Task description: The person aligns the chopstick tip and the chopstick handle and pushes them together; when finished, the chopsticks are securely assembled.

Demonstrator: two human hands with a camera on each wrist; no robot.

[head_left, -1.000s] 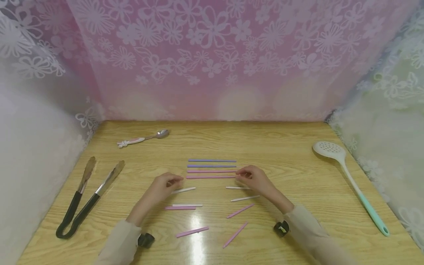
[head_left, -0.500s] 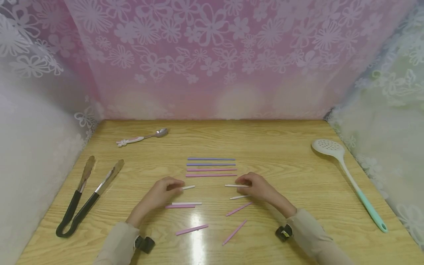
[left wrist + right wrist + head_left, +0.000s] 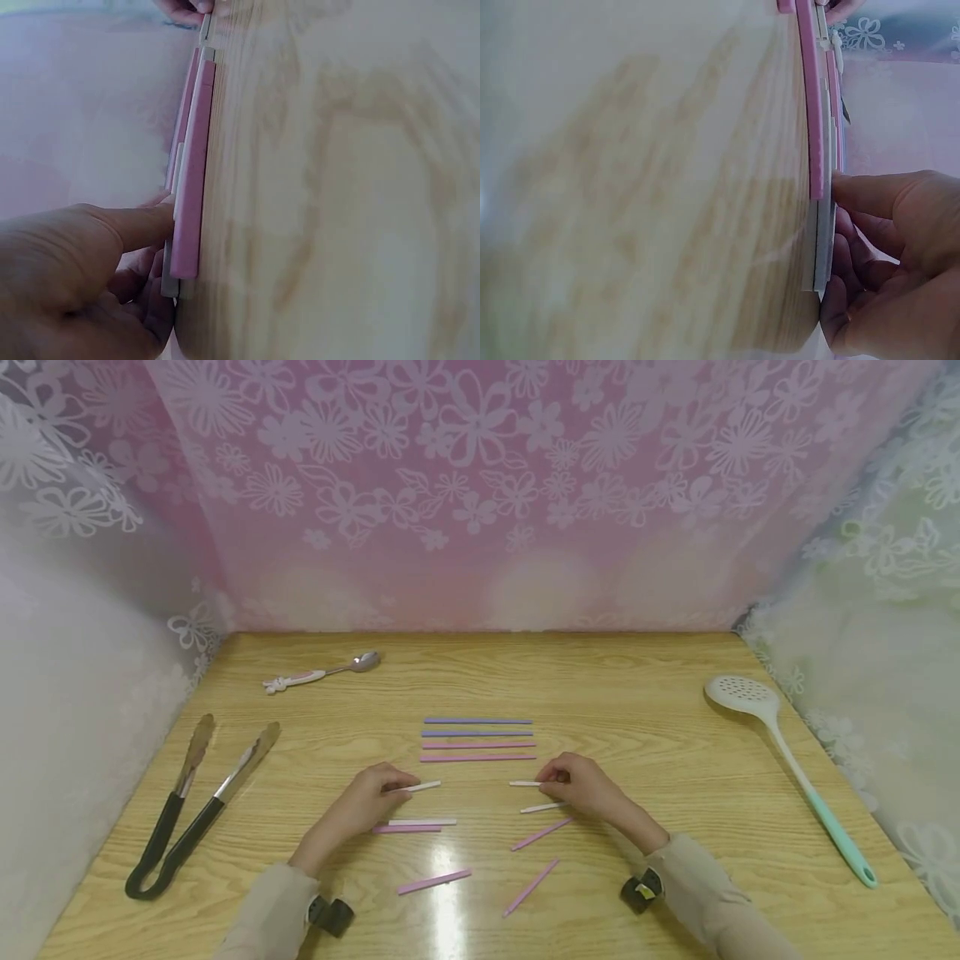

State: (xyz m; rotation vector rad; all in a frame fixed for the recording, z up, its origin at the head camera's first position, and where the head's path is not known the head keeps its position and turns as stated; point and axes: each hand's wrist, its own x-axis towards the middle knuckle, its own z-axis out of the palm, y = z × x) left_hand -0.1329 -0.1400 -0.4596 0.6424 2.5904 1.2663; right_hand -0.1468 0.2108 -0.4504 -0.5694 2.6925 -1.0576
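Left hand pinching far-left white stick | right hand pinching far-right white stick — both bare inward, seemingly for alignment

Beige long sleeves, black wrist cameras

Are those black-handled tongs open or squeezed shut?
Open: in the head view, the tongs spread in a V, their two tips well apart.

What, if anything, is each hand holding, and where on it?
Left hand pinches one white stick, right hand another white stick; each behind its protruding inner end, seemingly near mid-length.
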